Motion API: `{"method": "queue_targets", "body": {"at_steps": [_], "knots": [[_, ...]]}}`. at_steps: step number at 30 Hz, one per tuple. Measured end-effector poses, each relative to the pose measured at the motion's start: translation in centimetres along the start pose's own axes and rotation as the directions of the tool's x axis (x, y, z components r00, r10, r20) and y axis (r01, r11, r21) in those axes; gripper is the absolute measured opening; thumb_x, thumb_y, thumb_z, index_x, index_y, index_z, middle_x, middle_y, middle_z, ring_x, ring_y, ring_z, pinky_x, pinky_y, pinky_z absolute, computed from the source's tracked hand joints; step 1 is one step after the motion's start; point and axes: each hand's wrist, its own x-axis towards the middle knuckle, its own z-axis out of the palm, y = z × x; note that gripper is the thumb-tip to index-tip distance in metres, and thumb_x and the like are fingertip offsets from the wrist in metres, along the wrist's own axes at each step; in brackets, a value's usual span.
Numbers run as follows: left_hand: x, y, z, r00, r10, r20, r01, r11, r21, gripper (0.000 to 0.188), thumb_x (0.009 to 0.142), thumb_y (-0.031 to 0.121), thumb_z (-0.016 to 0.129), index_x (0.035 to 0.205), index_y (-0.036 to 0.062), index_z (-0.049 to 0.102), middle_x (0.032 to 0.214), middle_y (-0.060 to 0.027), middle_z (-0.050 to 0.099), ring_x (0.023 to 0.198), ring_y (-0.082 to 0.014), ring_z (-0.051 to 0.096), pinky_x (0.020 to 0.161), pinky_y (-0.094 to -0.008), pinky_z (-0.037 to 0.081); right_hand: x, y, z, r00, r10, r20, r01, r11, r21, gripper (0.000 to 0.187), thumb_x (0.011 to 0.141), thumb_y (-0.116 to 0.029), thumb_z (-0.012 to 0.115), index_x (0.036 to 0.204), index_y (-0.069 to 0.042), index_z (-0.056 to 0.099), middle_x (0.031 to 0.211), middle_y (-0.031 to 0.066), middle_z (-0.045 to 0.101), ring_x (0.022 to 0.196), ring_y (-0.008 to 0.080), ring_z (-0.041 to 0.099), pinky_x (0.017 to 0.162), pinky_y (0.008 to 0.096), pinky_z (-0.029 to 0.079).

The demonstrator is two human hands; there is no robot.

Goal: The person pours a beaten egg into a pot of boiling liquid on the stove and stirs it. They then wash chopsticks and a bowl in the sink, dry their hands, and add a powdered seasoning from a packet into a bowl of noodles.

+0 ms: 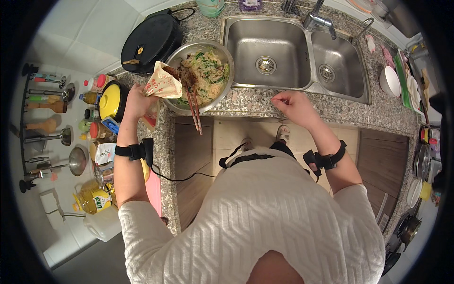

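Note:
My left hand point(137, 101) is closed on the lower end of a cream paper packet point(164, 86) with red print. The packet tilts over the left side of a steel bowl point(230, 84), its open mouth showing dark brown, crumbly contents. Inside the bowl lie noodles mixed with green vegetable shreds point(213, 71). A dark heap of the same-looking seasoning point(188, 79) covers their left part. Chopsticks point(196, 116) lean in the bowl, their handles sticking out over the counter's front edge. By the sink's front edge, my right hand point(294, 106) hovers with fingers curled together and nothing visible in them.
Behind the bowl sits a round black appliance point(151, 42). A double steel sink point(267, 49) with a faucet point(319, 21) is to the right. Bottles, jars and a yellow-lidded pot point(110, 100) crowd the left side, below hanging utensils point(49, 106). A white bowl point(389, 81) stands far right.

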Motion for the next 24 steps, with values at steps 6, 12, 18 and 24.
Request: {"method": "queue_targets", "body": {"at_steps": [6, 12, 18, 24], "knots": [[0.4, -0.5, -1.3, 0.971, -0.239, 0.032, 0.236, 0.917, -0.323, 0.04, 0.072, 0.021, 0.078, 0.108, 0.0056, 0.074, 0.106, -0.022, 0.067, 0.109, -0.0329, 0.062, 0.092, -0.0398, 0.049, -0.2, 0.5, 0.2, 1.0, -0.007, -0.028, 0.006, 1.0, -0.017, 0.023, 0.089, -0.023, 0.068, 0.098, -0.003, 0.074, 0.079, 0.0169, 0.071, 0.066, 0.025, 0.068, 0.066, 0.0348, 0.053], [1.3, -1.8, 0.4, 0.974, -0.218, 0.054, 0.225, 0.942, -0.248, 0.043, 0.07, 0.021, 0.08, 0.109, 0.0034, 0.073, 0.105, -0.0197, 0.067, 0.099, -0.0293, 0.066, 0.088, -0.0367, 0.05, -0.2, 0.4, 0.1, 1.0, 0.014, -0.008, -0.014, 0.999, -0.033, 0.024, 0.089, -0.024, 0.068, 0.098, -0.003, 0.074, 0.081, 0.0175, 0.071, 0.069, 0.0265, 0.069, 0.068, 0.0352, 0.053], [1.0, -0.7, -0.8, 0.982, -0.146, 0.117, 0.166, 0.969, -0.185, 0.044, 0.07, 0.022, 0.08, 0.11, 0.0064, 0.073, 0.108, -0.0212, 0.065, 0.099, -0.0323, 0.066, 0.09, -0.0384, 0.05, -0.6, 0.1, -0.2, 1.0, 0.025, -0.002, -0.025, 0.999, -0.026, 0.024, 0.089, -0.024, 0.068, 0.098, -0.003, 0.074, 0.083, 0.0179, 0.071, 0.07, 0.0273, 0.069, 0.069, 0.0357, 0.053], [1.5, 1.4, -1.4, 0.987, -0.141, 0.081, 0.152, 0.978, -0.141, 0.042, 0.07, 0.02, 0.079, 0.109, 0.0065, 0.074, 0.106, -0.0204, 0.065, 0.102, -0.0339, 0.063, 0.092, -0.0396, 0.049, -0.9, -0.4, -0.2, 1.0, 0.024, -0.008, -0.024, 0.999, -0.022, 0.024, 0.089, -0.023, 0.067, 0.099, -0.003, 0.074, 0.083, 0.0168, 0.072, 0.072, 0.0258, 0.069, 0.07, 0.0349, 0.053]]}}
